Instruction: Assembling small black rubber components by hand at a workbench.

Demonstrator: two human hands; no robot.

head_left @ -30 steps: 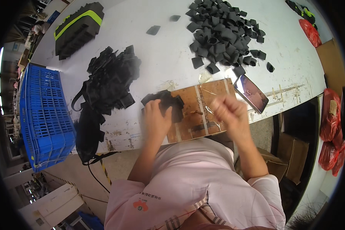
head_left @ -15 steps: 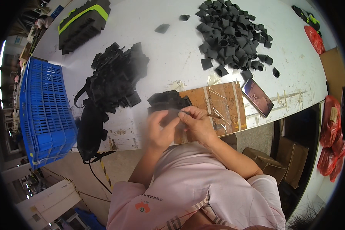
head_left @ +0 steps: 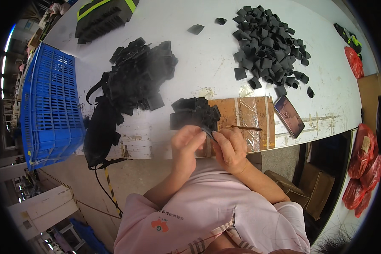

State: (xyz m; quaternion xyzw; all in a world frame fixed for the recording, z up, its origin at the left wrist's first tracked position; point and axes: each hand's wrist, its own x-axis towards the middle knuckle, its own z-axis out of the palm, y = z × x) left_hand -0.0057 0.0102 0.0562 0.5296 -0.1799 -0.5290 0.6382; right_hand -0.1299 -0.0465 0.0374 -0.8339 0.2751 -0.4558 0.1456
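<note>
My left hand (head_left: 186,146) and my right hand (head_left: 230,148) meet above the near edge of the table, fingers pinched together. Between their fingertips is a small dark strip-like piece (head_left: 207,131), mostly covered by the fingers. A thin brown stick-like tool (head_left: 246,128) shows just beyond my right hand, over a brown board (head_left: 264,114) banded with clear tape; whether that hand touches it I cannot tell. A small stack of flat black pieces (head_left: 192,111) lies on the board's left part, just past my left fingers.
Small black folded loops (head_left: 269,51) form a heap at the far right. Left of centre lies a larger black pile (head_left: 139,78). A phone (head_left: 288,116) rests right of the board. A blue crate (head_left: 51,106) stands at the left, and red bags (head_left: 362,156) at the right.
The view has shifted, so the table contents sit a little further right. My hands have drawn close around the dark piece, and my right fingers have turned downward.
</note>
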